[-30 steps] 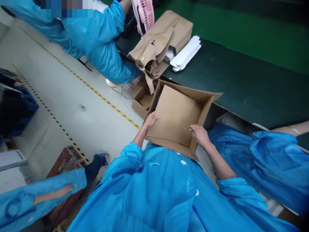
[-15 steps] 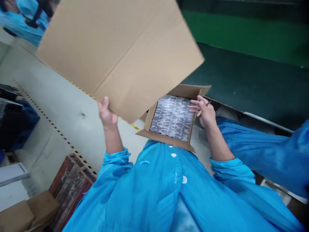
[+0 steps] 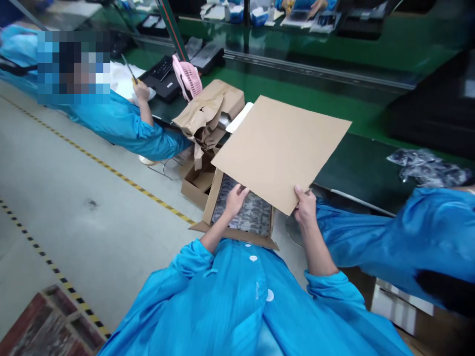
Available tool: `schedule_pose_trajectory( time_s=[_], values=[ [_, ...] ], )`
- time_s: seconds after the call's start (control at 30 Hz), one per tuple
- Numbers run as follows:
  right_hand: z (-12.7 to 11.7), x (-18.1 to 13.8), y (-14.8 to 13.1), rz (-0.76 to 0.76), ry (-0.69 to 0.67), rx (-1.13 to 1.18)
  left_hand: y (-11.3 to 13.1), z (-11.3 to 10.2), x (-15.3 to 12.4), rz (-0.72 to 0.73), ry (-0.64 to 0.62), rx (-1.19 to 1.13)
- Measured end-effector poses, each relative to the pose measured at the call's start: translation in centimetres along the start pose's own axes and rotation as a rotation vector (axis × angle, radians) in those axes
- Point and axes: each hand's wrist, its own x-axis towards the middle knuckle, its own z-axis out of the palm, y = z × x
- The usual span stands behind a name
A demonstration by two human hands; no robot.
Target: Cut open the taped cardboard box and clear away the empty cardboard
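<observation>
Now the cardboard sheet (image 3: 282, 151) has come down from overhead, where the left hand alone held it half a second ago, and lies flat and slightly tilted above the open box (image 3: 239, 217). Both hands have it, so it looks lined up with the box mouth. The left hand (image 3: 234, 199) reaches under the sheet's near edge at 7 o'clock, fingers curled against its underside, over the grey packets (image 3: 256, 217) filling the box. The right hand (image 3: 305, 206) pinches the near corner at 5 o'clock, thumb on top, clenched on the sheet. Both forearms angle forward from the blue sleeves. At 11 o'clock a co-worker's hand (image 3: 141, 91) works at the green tabletop (image 3: 356, 168).
</observation>
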Motion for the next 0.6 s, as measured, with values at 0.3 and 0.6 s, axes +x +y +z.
schedule_pose_trajectory(
  time_s=[0.3, 0.6],
  values=[
    [-1.6, 11.3, -6.1, -0.106, 0.123, -0.089, -6.6, -7.3, -2.8, -0.288, 0.171, 0.629],
    [0.3, 25.4, -5.9, -0.291, 0.154, -0.488, -9.4, -10.0, -4.1, -0.502, 0.167, 0.815]
  ],
)
